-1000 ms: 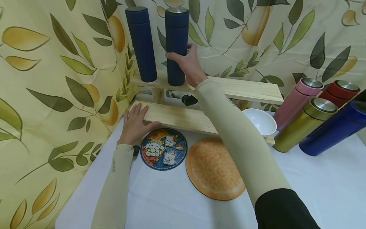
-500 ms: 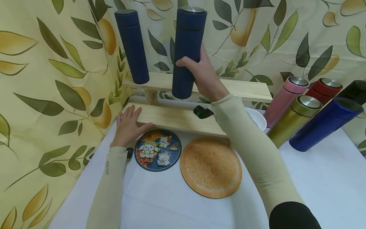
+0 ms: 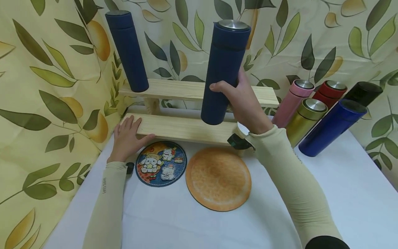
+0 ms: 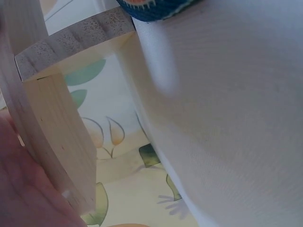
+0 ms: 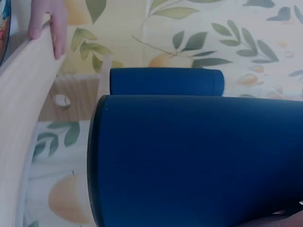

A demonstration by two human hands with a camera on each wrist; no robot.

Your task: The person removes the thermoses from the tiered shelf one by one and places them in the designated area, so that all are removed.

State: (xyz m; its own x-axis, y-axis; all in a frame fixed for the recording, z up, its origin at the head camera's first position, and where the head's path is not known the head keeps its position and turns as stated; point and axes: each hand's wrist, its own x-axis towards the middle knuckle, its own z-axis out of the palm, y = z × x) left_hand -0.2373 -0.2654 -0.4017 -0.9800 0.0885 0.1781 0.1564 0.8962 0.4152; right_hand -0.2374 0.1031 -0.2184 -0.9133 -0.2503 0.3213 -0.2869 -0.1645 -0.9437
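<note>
My right hand grips a navy thermos bottle with a steel lid. The bottle is raised off the wooden rack and tilts slightly, overlapping both shelf boards in the head view. A matching thermos stands at the left end of the upper board. My left hand rests with extended fingers on the left end of the lower board. In the right wrist view the held bottle fills the foreground, the standing thermos behind it. The left wrist view shows the board's underside.
Pink, red, gold, blue and black bottles stand at the right. A white bowl is mostly hidden by my right hand. A cartoon round mat and a tan round mat lie in front.
My right hand has lifted the thermos off the upper board and brought it rightward and nearer to me. My left hand stays on the lower board. The head view has shifted right.
</note>
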